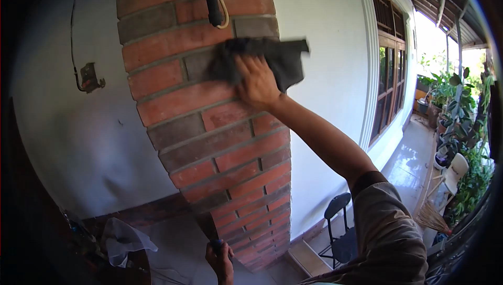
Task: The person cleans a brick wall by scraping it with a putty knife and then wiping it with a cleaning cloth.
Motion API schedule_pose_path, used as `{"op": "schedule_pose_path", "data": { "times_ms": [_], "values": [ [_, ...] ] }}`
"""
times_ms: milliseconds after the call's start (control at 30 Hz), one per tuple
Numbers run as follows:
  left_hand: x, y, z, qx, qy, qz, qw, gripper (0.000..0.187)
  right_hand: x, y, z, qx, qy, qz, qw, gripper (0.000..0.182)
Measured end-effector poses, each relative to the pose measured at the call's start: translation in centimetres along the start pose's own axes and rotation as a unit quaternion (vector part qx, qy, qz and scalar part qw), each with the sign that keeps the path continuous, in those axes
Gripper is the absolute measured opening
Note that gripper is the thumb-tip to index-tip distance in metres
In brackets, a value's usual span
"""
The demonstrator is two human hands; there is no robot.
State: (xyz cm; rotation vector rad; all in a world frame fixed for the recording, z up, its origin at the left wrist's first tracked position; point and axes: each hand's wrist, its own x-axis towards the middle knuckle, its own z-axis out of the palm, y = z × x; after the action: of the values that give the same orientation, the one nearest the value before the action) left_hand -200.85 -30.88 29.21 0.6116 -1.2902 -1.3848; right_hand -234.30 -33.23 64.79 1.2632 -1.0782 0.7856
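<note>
My right hand (258,83) presses a dark grey cloth (285,59) against the upper part of a red and brown brick pillar (209,148). The cloth's loose end sticks out past the pillar's right edge, and it is blurred by motion. Low in the view, my left hand (220,264) is closed around the dark handle of a flat-bladed tool, which looks like a scraper (206,224). Its blade points up and to the left, beside the lower bricks. The exact shape of the blade is hard to make out in the shade.
A black fixture with a pale cord (214,2) hangs on the pillar above the cloth. On the left wall sits a metal bracket (91,78) with a cable. A black chair (340,232), a broom (432,219), a pale chair (451,175) and potted plants stand to the right.
</note>
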Motion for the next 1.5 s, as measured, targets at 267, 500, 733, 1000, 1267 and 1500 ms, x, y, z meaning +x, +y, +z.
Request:
{"op": "schedule_pose_path", "data": {
  "times_ms": [267,500,733,1000,1267,1500],
  "values": [
    [-0.7,0.1,-1.1,0.011,0.020,-0.007,1.000,0.015,11.1,5.9,0.6,0.032,0.085,0.184,0.979,0.044],
    [-0.9,-3.1,-0.9,0.026,0.000,-0.004,1.000,0.030,-4.1,-10.4,1.6,0.105,-0.120,0.015,0.987,0.031],
    [-1.7,-3.0,-2.2,0.080,-0.015,-0.026,0.996,0.037,-3.7,-3.4,-1.1,0.227,-0.132,0.329,0.907,0.056],
    [-2.6,-4.5,-1.9,0.073,-0.032,-0.053,0.995,0.037,-16.6,-11.0,4.4,0.217,-0.136,0.108,0.961,0.045],
    [-1.8,-4.5,-3.1,0.063,-0.042,-0.051,0.996,0.036,-5.9,-3.1,1.8,0.210,0.009,0.322,0.923,0.048],
    [-1.3,-5.2,-2.4,0.038,-0.041,-0.060,0.997,0.037,-15.4,-10.9,1.9,0.202,-0.182,0.174,0.947,0.050]
  ]
}}
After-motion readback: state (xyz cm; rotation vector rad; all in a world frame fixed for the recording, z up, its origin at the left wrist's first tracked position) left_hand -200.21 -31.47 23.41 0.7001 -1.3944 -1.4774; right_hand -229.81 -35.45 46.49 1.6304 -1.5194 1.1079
